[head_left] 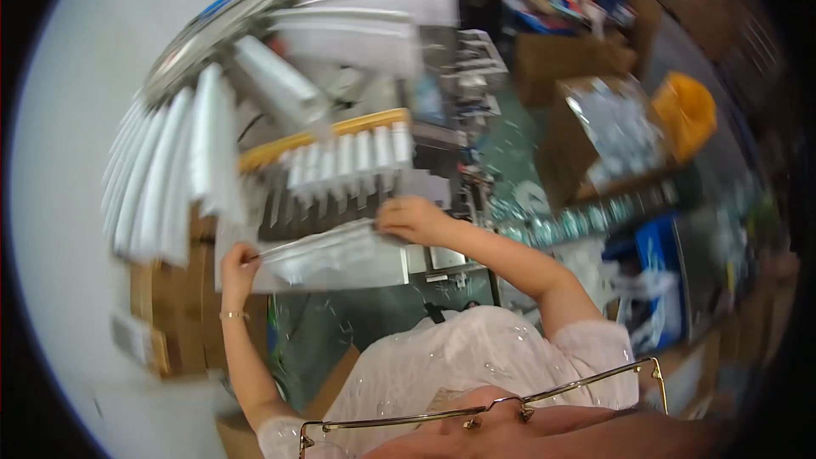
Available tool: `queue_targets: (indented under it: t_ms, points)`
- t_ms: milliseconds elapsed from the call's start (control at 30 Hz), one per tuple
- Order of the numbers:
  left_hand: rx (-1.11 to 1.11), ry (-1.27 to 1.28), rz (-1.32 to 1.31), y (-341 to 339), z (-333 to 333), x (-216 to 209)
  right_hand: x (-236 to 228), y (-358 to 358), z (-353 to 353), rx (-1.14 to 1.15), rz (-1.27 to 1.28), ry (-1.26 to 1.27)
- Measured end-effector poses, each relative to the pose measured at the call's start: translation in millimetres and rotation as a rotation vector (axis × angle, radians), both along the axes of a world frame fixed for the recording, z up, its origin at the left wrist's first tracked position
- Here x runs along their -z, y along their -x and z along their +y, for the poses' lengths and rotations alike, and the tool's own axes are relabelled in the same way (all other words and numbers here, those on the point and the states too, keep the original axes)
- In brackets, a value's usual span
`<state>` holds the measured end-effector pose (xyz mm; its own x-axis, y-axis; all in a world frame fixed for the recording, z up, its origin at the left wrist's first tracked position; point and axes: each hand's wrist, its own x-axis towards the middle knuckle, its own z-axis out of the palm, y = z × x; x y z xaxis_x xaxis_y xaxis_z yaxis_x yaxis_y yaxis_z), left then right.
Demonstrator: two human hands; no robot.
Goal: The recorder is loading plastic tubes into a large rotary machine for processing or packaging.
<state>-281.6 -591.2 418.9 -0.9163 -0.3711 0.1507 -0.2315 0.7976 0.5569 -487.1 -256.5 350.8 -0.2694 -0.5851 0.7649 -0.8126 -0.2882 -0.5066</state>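
A strip of clear, crinkled plastic film [323, 257] stretches over a pale tray edge in front of me. My left hand [240, 267] pinches its left end, fingers closed. At the other end, my right hand [415, 219] is closed on the film near its upper right corner; motion blur softens the fingertips. Just beyond the film stands a row of white cylinders [348, 161] with thin stems, below a yellow bar [340, 129].
A large round carousel [195, 51] carries many long white sleeves [212, 140] around the far left. Cardboard boxes [174, 306] stand at the left. To the right are an open carton of pale pieces [616, 132], an orange bag [687, 115] and a blue bin [654, 280].
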Motion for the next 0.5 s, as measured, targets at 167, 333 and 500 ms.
queue_targets:
  t_ms: [167,333,500]
  points:
    - [-0.059,0.237,0.061,76,-43,49,38,18,-26,0.468,0.036,-0.118]
    - [0.129,0.553,0.155,72,-54,55,38,15,-8,0.526,0.003,0.012]
    - [0.075,0.484,0.632,9,-21,36,133,-103,111,0.901,-0.404,0.041]
